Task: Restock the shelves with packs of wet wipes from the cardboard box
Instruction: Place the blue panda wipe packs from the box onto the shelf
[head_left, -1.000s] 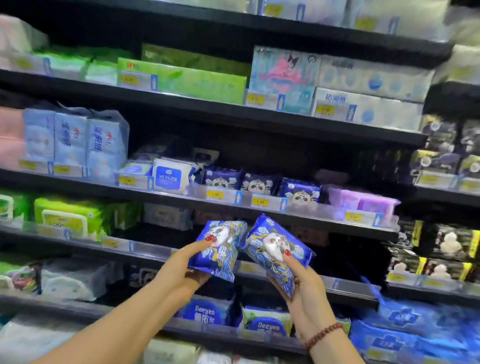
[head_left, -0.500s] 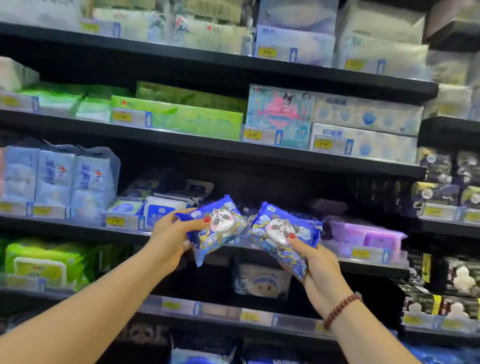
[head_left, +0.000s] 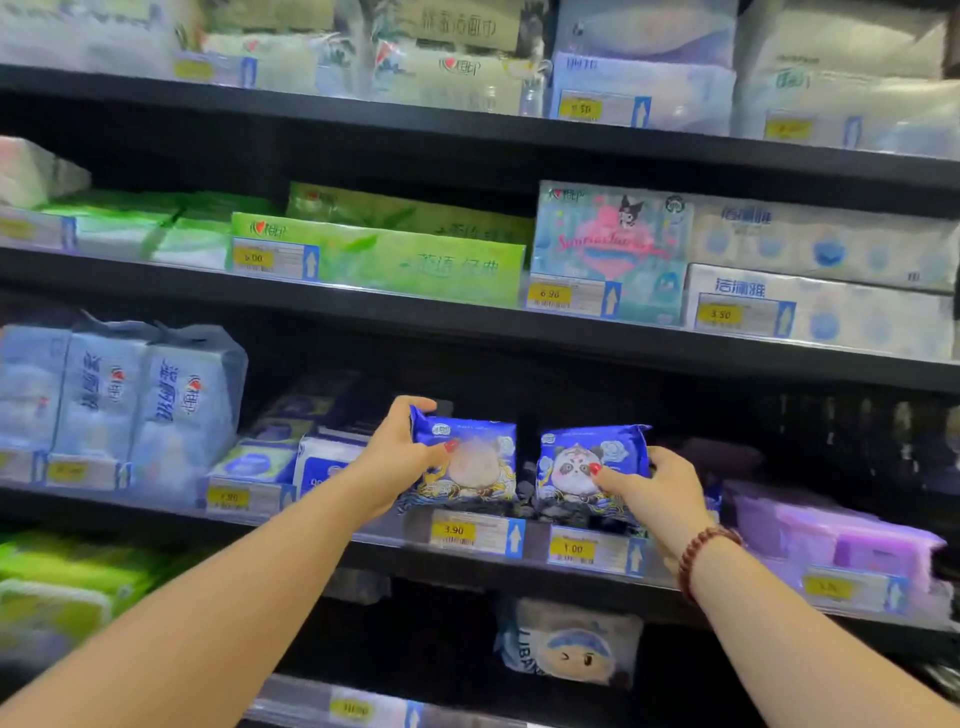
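Since half a second ago, both packs have gone from tilted in front of the shelf to upright and pushed in at shelf level. The arms reach further in.

Head view:
- left hand (head_left: 400, 452) grips the left panda pack (head_left: 472, 462) by its left edge, thumb across the front, fingers curled over the top.
- That pack stands directly above the 3.90 price tag (head_left: 453, 530), bottom at the shelf (head_left: 363, 553) lip. Can't tell if it's fully resting.
- right hand (head_left: 660, 488) grips the right panda pack (head_left: 576, 467) from its right side, thumb on the printed face, fingers behind.
- That pack is just right of the 3.90 price tag, above the 1.00 tag (head_left: 571, 548).
- The packs are side by side with a narrow gap, not touching. Dark-blue stock behind and under them is too blurred to count.
- bead bracelet (head_left: 701, 551) is on the right wrist, right of the tag.
- Same shelf: purple packs (head_left: 857, 540) well right of the tag, white-and-blue packs (head_left: 322, 462) just left, pale-blue tissue bundles (head_left: 156, 405) further left.
- green box (head_left: 415, 260) is one shelf up, above the tag.
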